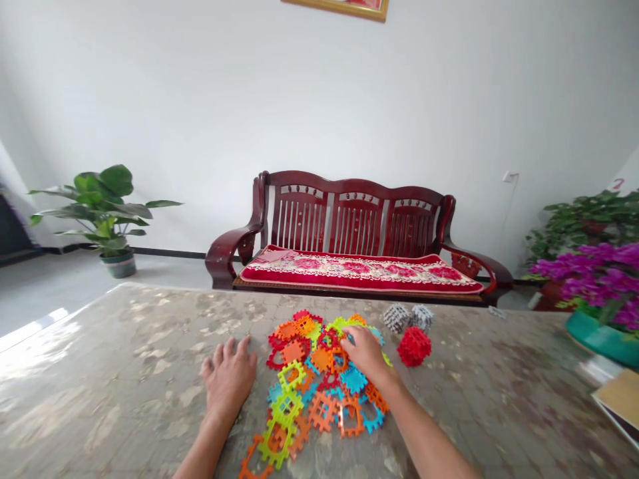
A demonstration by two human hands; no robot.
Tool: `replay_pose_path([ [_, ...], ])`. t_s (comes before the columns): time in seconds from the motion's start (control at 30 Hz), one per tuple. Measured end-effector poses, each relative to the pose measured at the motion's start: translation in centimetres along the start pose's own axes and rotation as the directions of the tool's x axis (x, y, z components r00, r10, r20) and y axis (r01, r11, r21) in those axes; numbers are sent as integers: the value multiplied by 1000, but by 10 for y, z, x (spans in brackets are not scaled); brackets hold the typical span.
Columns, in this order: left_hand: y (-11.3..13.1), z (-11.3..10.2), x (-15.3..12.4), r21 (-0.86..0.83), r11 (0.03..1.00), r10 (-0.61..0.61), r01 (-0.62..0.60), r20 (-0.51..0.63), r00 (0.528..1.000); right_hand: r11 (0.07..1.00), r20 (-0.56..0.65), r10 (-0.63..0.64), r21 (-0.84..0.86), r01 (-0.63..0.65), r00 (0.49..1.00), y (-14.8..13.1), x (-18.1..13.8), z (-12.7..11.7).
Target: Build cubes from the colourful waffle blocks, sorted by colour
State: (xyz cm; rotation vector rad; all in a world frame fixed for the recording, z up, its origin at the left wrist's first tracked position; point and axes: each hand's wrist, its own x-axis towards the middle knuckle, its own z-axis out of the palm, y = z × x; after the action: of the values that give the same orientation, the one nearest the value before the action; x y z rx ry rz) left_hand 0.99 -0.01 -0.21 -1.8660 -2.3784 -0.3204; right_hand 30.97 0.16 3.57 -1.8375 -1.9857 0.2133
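Note:
A loose pile of flat plastic interlocking tiles lies on the table in front of me, with toothed edges and cut-out shapes. Among them are a yellow-green tile (286, 407), an orange tile (323, 410), a blue tile (353, 379) and a red tile (329, 381). My left hand (229, 372) rests palm down left of the pile, fingers spread, holding nothing. Over the upper right of the pile is my right hand (367, 350), its fingers bent, thumb and forefinger slightly apart near the tiles. Nothing shows between them, though its far fingers are partly hidden.
A red studded ball-like piece (414, 346) and two grey ones, including a grey lattice piece (397, 318), sit right of the pile. Purple flowers (599, 279) in a teal pot (599, 336) and a cardboard box (622, 399) stand at the table's right. Beyond is a wooden bench (357, 219).

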Motion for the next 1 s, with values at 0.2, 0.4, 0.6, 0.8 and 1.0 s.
replay_pose_path([
  [0.2,0,1,0,0,1000,-2,2,0,1000,995,65,-82,-46,85,995,-24,21,13],
  [0.4,0,-1,-1,-3,1000,0,0,-2,1000,997,28,-48,-63,50,998,-27,19,8],
  [0.6,0,-1,0,-9,1000,-1,1,-6,1000,995,-32,77,68,-75,997,0,-11,-22],
  [0.8,2,-4,-1,8,1000,-3,3,7,1000,984,1,179,23,-179,984,42,-38,-33],
  [1.0,1,-2,0,-1,1000,0,0,-18,1000,976,69,177,112,-184,982,55,-56,-20],
])
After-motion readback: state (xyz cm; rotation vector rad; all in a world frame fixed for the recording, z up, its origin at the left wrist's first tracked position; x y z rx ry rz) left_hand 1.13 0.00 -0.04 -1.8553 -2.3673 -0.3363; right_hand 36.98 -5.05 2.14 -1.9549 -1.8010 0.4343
